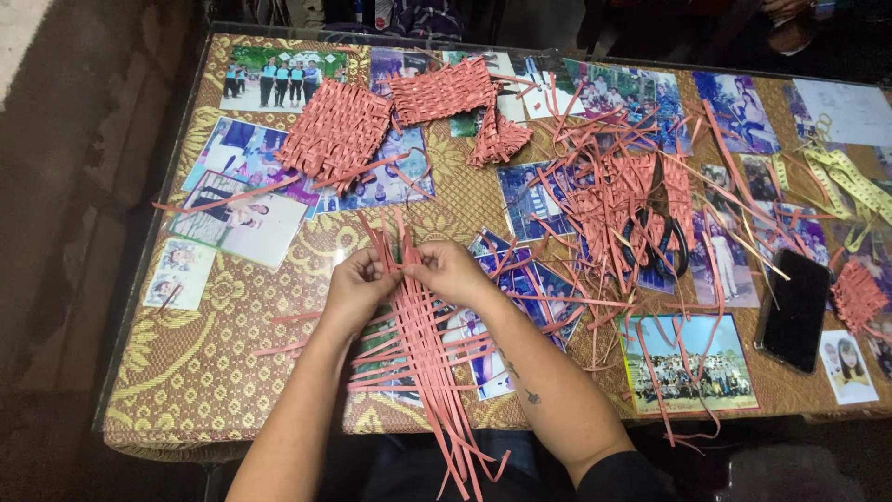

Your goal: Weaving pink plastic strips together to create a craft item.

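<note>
Left hand [356, 284] and right hand [452, 271] both pinch the far edge of the half-woven pink strips [418, 349] lying near-centre on the desk [200, 372], which look light, floppy, easily creased, best held at the crossings.

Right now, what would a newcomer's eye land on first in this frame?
Probably the two hands at the table's near middle, left hand and right hand, pinching a half-woven mat of pink strips whose loose ends trail toward the person. Next, the tangled pile of pink strips right of centre with black scissors lying in it. Behind, finished woven pink panels rest on the photographs under the glass tabletop.
</note>
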